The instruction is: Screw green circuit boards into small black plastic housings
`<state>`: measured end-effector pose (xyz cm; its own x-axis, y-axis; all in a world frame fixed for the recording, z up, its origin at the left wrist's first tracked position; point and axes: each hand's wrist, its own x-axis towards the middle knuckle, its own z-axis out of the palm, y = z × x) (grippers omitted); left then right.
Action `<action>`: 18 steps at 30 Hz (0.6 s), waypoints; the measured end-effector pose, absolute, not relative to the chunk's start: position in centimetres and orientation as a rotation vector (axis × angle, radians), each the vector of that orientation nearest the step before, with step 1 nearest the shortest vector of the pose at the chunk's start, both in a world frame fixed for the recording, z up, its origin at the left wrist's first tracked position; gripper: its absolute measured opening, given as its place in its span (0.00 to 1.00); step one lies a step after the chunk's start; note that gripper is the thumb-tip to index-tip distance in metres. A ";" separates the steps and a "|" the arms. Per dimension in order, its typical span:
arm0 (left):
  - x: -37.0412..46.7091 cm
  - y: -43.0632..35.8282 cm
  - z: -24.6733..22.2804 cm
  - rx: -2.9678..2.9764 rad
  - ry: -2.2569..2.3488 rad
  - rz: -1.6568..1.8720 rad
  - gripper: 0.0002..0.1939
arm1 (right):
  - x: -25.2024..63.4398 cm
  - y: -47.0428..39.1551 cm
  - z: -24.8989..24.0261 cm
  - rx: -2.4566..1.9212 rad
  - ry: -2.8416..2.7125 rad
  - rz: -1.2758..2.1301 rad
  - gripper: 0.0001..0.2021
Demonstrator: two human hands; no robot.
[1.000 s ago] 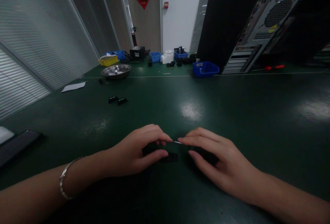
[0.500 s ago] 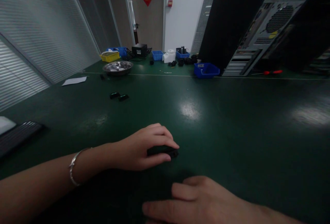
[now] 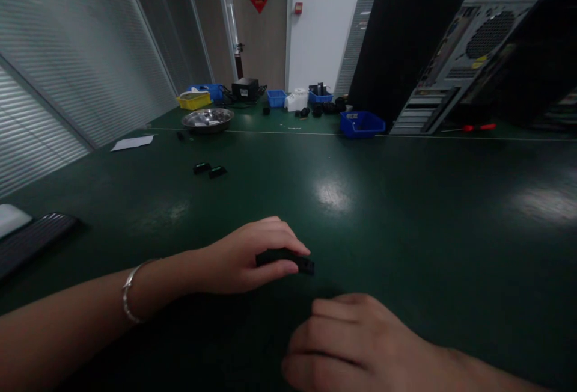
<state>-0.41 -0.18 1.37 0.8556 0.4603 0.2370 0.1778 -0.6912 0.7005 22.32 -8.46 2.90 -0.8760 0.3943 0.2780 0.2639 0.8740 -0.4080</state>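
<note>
A small black object (image 3: 306, 264) lies in the grasp of my left hand (image 3: 261, 255), between the thumb and the fingers, low over the green table (image 3: 387, 211). A silver bracelet (image 3: 130, 296) circles my left wrist. Nearer to me and to the right is my right hand (image 3: 347, 341), back upward, its fingers curled under. Whatever those fingers may hold is hidden. The two hands do not touch.
Two small black pieces (image 3: 217, 171) lie farther back on the left. A black keyboard (image 3: 38, 241) is at the left edge. Behind stand a metal bowl (image 3: 208, 120), a blue bin (image 3: 362, 124) and a large computer case (image 3: 406, 43). A red-handled tool (image 3: 480, 128) lies at the back right.
My right hand has drawn its extended finger in and curled up, shifting slightly away from me. The black object in my left hand has tilted a little and shows more of its end.
</note>
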 end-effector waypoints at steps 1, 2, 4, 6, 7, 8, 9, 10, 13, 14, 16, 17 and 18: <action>-0.4 -0.2 1.3 2.323 0.464 0.525 0.16 | 22.6 -8.1 2.8 -0.555 -2.618 0.551 0.12; -0.4 -0.2 1.3 2.327 0.466 0.528 0.18 | 22.8 -7.7 2.6 -0.598 -2.558 0.632 0.10; -0.4 -0.2 1.2 2.346 0.479 0.523 0.19 | 23.1 -6.8 2.3 -0.691 -2.377 0.722 0.11; -0.3 -0.2 1.2 2.368 0.500 0.498 0.15 | 23.4 -5.9 1.9 -0.814 -2.195 0.760 0.12; -0.3 -0.2 1.2 2.374 0.507 0.486 0.13 | 23.5 -5.5 1.7 -0.880 -2.120 0.768 0.12; -0.4 -0.2 1.2 2.375 0.512 0.475 0.12 | 23.7 -5.2 1.6 -0.944 -2.060 0.782 0.11; -0.4 -0.2 1.2 2.372 0.513 0.468 0.12 | 23.8 -5.0 1.5 -0.999 -2.012 0.802 0.10; -0.4 -0.2 1.2 2.365 0.511 0.461 0.12 | 23.8 -4.8 1.4 -1.040 -1.973 0.832 0.09; -0.5 -0.3 1.3 2.339 0.511 0.446 0.15 | 23.9 -4.6 1.3 -1.109 -1.886 0.940 0.06; -0.5 -0.4 1.4 2.329 0.516 0.446 0.16 | 23.9 -4.5 1.3 -1.128 -1.859 0.978 0.05; -0.4 -0.6 1.6 2.308 0.533 0.449 0.18 | 23.8 -4.5 1.3 -1.167 -1.792 1.090 0.04; -0.3 -0.7 1.7 2.298 0.542 0.457 0.18 | 23.7 -4.5 1.3 -1.183 -1.750 1.165 0.05; -0.3 -0.8 1.7 2.290 0.549 0.466 0.18 | 23.6 -4.5 1.3 -1.192 -1.707 1.245 0.06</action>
<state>-0.29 -0.80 1.72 0.8435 0.5104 0.1672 0.2482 -0.6466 0.7214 23.62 -4.50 1.29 -0.3312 0.9434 0.0195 0.2699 0.1145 -0.9561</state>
